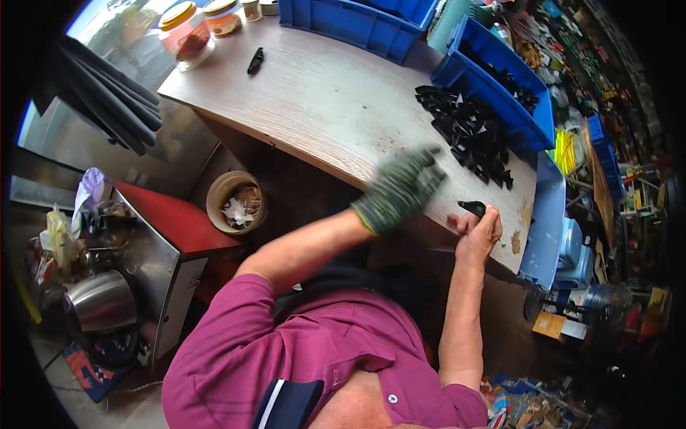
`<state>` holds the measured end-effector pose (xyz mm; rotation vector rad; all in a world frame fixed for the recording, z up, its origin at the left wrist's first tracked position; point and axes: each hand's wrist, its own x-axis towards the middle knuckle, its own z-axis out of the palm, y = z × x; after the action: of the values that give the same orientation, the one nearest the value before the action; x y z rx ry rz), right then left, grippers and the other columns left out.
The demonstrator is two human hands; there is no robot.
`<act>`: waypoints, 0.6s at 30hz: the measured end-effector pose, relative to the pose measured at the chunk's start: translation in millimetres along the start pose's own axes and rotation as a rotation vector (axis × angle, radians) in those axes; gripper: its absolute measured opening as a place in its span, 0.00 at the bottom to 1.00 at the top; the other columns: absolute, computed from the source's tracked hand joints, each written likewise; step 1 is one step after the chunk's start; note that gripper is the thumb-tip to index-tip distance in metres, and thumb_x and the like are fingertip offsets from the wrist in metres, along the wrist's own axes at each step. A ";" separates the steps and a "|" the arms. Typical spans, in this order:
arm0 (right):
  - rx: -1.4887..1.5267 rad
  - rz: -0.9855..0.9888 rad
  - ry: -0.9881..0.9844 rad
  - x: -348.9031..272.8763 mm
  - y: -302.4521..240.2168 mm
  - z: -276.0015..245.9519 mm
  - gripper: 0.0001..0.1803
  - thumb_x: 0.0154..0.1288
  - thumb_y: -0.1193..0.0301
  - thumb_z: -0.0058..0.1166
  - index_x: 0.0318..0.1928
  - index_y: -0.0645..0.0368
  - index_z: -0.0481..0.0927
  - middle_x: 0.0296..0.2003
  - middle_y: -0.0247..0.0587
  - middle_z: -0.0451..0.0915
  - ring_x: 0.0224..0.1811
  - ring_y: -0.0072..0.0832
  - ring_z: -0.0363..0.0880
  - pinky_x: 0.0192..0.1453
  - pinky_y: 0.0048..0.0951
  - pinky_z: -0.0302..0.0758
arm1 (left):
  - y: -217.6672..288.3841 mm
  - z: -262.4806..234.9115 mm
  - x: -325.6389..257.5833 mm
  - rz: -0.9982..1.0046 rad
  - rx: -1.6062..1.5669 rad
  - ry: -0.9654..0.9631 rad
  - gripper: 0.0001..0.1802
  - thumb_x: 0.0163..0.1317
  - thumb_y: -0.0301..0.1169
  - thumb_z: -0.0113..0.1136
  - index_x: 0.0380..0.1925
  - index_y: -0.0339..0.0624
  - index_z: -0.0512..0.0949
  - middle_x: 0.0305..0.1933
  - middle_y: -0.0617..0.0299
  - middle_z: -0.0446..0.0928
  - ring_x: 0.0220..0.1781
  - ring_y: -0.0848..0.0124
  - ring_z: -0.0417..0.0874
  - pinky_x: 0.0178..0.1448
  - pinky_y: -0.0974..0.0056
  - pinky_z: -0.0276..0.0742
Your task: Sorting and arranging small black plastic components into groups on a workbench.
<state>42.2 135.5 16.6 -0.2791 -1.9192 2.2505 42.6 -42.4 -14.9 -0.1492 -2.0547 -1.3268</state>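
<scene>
"Pinching a small, glossy black plastic piece (471,208) between thumb and forefinger, the bare right hand (477,234) holds it at the table's near edge, other fingers curled."

"Why that grip?"

"Perhaps because fingertips leave most of the piece exposed."

"And the left hand (402,187)?"

"It hangs beside the right, over the same edge, in a dark green, pale-striped knitted glove (386,201). The fingers look partly spread, but they're too blurred for me to tell whether they hold anything. One glove only; maybe the bare fingers feel small parts better."

"What lies beyond?"

"A pale, wood-grained table (307,89). On it, past the right hand, is a loose heap of angular black plastic pieces (464,132), probably there for easy reach. Just beside stands a blue rectangular plastic crate (537,134) with more black pieces inside."

"And farthest off?"

"A lone black piece (255,61), well apart from the heap, another blue plastic crate (350,30), and two clear, yellow-lidded jars (187,44) at the corner, seemingly out of the way."

"Any writing?"

"None I can make out; the jars' coloured markings are too small."
</scene>
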 end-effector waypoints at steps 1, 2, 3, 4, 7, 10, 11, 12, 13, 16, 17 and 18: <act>0.033 0.045 0.035 0.9 -2.7 -4.0 0.19 0.72 0.59 0.48 0.24 0.53 0.68 0.11 0.27 0.56 0.14 0.23 0.61 0.28 0.37 0.79 | -12.7 -30.1 20.0 0.063 0.116 0.081 0.24 0.60 0.36 0.68 0.56 0.43 0.77 0.50 0.51 0.81 0.49 0.52 0.81 0.56 0.53 0.77; 0.020 0.026 -0.006 2.6 -2.3 -8.3 0.20 0.71 0.58 0.48 0.23 0.52 0.67 0.10 0.28 0.54 0.14 0.24 0.61 0.31 0.43 0.82 | -37.0 -59.1 42.7 0.169 0.308 0.197 0.23 0.60 0.36 0.68 0.55 0.43 0.78 0.50 0.52 0.81 0.52 0.52 0.80 0.57 0.52 0.76; 0.028 0.027 -0.018 4.2 -2.1 -9.1 0.20 0.71 0.58 0.48 0.23 0.52 0.67 0.10 0.28 0.54 0.14 0.24 0.61 0.31 0.43 0.82 | -69.1 -90.8 62.5 0.227 0.470 0.281 0.22 0.59 0.35 0.68 0.53 0.44 0.78 0.51 0.52 0.81 0.53 0.52 0.80 0.59 0.53 0.75; 0.045 0.059 -0.027 6.1 -2.5 -10.6 0.20 0.71 0.58 0.48 0.22 0.52 0.66 0.10 0.28 0.54 0.14 0.24 0.61 0.30 0.42 0.82 | -93.7 -123.8 79.2 0.240 0.686 0.330 0.21 0.59 0.36 0.67 0.52 0.44 0.79 0.51 0.51 0.81 0.54 0.52 0.80 0.60 0.51 0.74; 0.059 0.130 0.007 11.4 -6.4 -9.4 0.20 0.70 0.58 0.48 0.22 0.52 0.66 0.10 0.28 0.54 0.13 0.25 0.61 0.30 0.43 0.82 | -149.2 -196.4 108.8 -0.003 1.229 0.264 0.23 0.61 0.46 0.60 0.51 0.44 0.80 0.52 0.50 0.82 0.54 0.52 0.81 0.60 0.45 0.74; 0.013 0.209 0.008 22.1 -11.3 -18.3 0.20 0.70 0.57 0.49 0.24 0.54 0.66 0.10 0.30 0.55 0.12 0.27 0.61 0.28 0.47 0.82 | -175.9 -227.4 131.9 -0.208 1.291 0.098 0.21 0.61 0.45 0.57 0.49 0.46 0.82 0.50 0.48 0.82 0.51 0.50 0.82 0.57 0.46 0.77; -0.013 0.207 0.009 30.1 -10.8 -24.2 0.19 0.70 0.56 0.49 0.26 0.55 0.66 0.11 0.31 0.55 0.11 0.28 0.61 0.27 0.49 0.82 | -184.6 -235.6 138.0 -0.244 1.265 0.084 0.20 0.61 0.44 0.56 0.48 0.47 0.82 0.50 0.48 0.82 0.50 0.50 0.83 0.56 0.47 0.78; -0.004 0.208 0.023 37.4 -12.4 -26.9 0.20 0.70 0.56 0.49 0.26 0.56 0.66 0.11 0.32 0.54 0.11 0.28 0.61 0.27 0.50 0.82 | -199.4 -251.9 140.9 -0.226 1.257 0.108 0.19 0.62 0.42 0.55 0.48 0.48 0.83 0.49 0.49 0.83 0.49 0.50 0.83 0.56 0.48 0.78; 0.006 0.209 0.037 45.1 -16.0 -28.1 0.20 0.70 0.56 0.50 0.26 0.56 0.65 0.11 0.32 0.54 0.11 0.29 0.60 0.26 0.50 0.82 | -214.7 -267.7 143.6 -0.207 1.249 0.132 0.18 0.62 0.40 0.54 0.48 0.49 0.83 0.49 0.50 0.83 0.49 0.50 0.83 0.56 0.48 0.78; -0.053 0.136 0.202 75.5 -36.5 -40.0 0.19 0.69 0.56 0.50 0.30 0.58 0.66 0.11 0.35 0.54 0.11 0.32 0.62 0.25 0.52 0.82 | -222.7 -267.3 146.6 -0.064 1.230 0.098 0.18 0.63 0.36 0.51 0.50 0.51 0.83 0.48 0.51 0.83 0.51 0.51 0.83 0.56 0.48 0.78; -0.072 0.082 0.231 89.9 -44.2 -51.8 0.19 0.69 0.56 0.50 0.31 0.59 0.66 0.12 0.36 0.55 0.11 0.32 0.63 0.25 0.53 0.82 | -218.2 -263.9 147.3 -0.016 1.229 0.050 0.18 0.63 0.35 0.51 0.51 0.51 0.83 0.48 0.51 0.83 0.52 0.51 0.82 0.57 0.48 0.77; -0.023 0.084 0.345 110.5 -53.9 -61.0 0.19 0.68 0.56 0.51 0.31 0.59 0.65 0.12 0.36 0.56 0.12 0.33 0.65 0.26 0.55 0.83 | -229.0 -273.0 143.7 0.140 1.184 0.041 0.18 0.62 0.32 0.52 0.51 0.49 0.82 0.49 0.52 0.83 0.54 0.52 0.81 0.58 0.50 0.77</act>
<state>-49.0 229.8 57.0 -0.7122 -1.7798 2.0634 -36.9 -417.7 -36.3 0.2555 -2.3872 0.1028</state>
